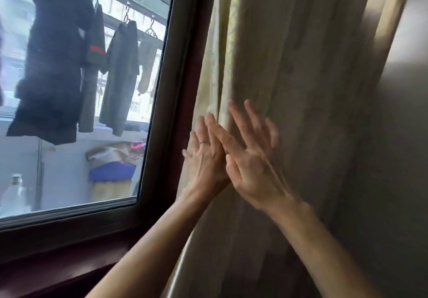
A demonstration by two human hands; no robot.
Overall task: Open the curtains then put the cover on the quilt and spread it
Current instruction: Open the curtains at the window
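Head view: left hand (pixel 206 158) and right hand (pixel 252 158), fingers straight, press flat on the bunched beige curtain (pixel 278 66), its folds vertical, right of the window frame (pixel 176 94).

Matt beige cloth curtain (pixel 289 66); glossy dark window frame (pixel 176 89)

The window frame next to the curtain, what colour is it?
Dark brown, with a reddish tint low down. The window frame shows best in the head view.
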